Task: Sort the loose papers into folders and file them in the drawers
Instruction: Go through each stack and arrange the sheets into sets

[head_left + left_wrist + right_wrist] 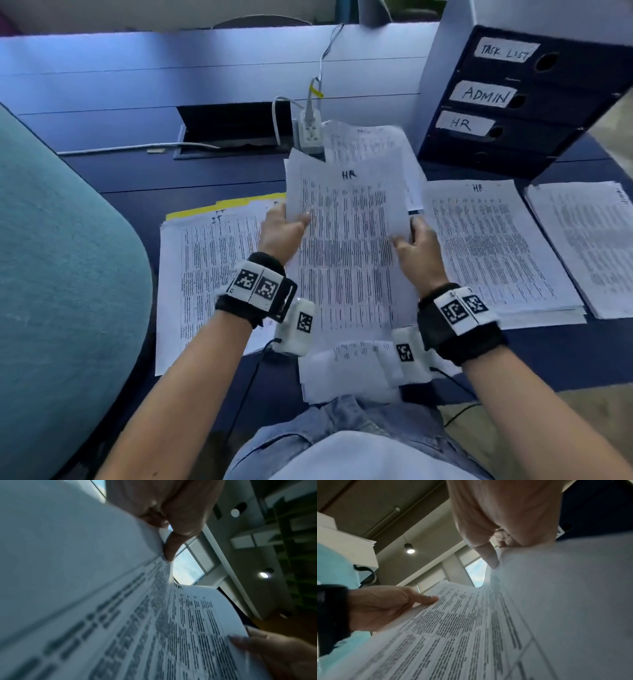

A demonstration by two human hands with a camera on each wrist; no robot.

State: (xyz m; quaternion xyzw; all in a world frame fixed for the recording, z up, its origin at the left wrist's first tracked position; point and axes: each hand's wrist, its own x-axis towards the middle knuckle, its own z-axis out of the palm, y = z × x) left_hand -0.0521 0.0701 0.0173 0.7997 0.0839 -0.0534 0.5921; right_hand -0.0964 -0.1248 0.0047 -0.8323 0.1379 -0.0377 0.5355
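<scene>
Both hands pinch the HR sheets (346, 246): left hand (279, 233) and right hand (419, 248) hold them above the dark blue desk (212, 178), drawer unit (520, 102) behind-right, ceiling spotlights overhead.

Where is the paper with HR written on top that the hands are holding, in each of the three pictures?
Head view: the HR paper is in the middle, held above the desk between the left hand and right hand.
Left wrist view: it fills the lower left, pinched at its top edge.
Right wrist view: it fills the lower right.
Shared landmark: the thumbs pressing its printed face, the other hand showing in each wrist view.
</scene>
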